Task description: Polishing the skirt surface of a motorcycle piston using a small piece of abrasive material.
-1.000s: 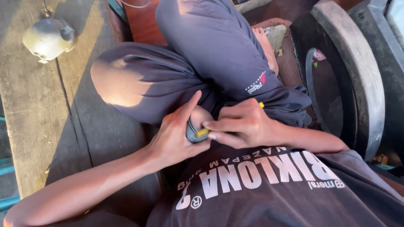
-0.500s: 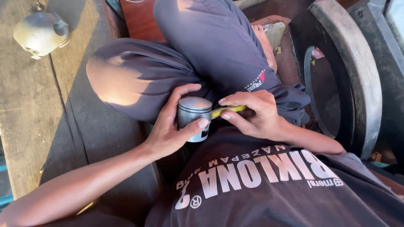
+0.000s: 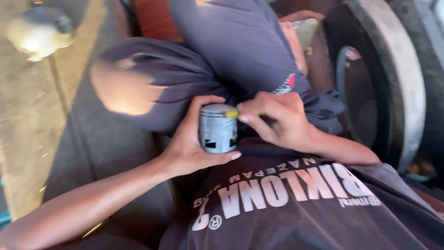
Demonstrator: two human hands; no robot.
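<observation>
My left hand (image 3: 190, 141) is wrapped around a grey metal piston (image 3: 218, 128), holding it upright above my lap. The piston has a round flat crown and dark slots near its lower edge. My right hand (image 3: 280, 119) pinches a thin yellow-tipped tool (image 3: 231, 113) and presses its tip against the piston's upper rim. Most of the tool is hidden inside my fingers. My crossed legs in dark grey trousers (image 3: 185, 78) lie behind both hands.
A large tyre (image 3: 393, 83) stands at the right. A round pale metal object (image 3: 39, 32) rests on the concrete floor at top left. A red-brown seat (image 3: 152, 18) shows at the top. My dark printed shirt (image 3: 300, 203) fills the lower right.
My left hand lifted the piston from my lap and turned it upright. My right hand brought the yellow-tipped tool up to its upper rim. The camera moved closer.
</observation>
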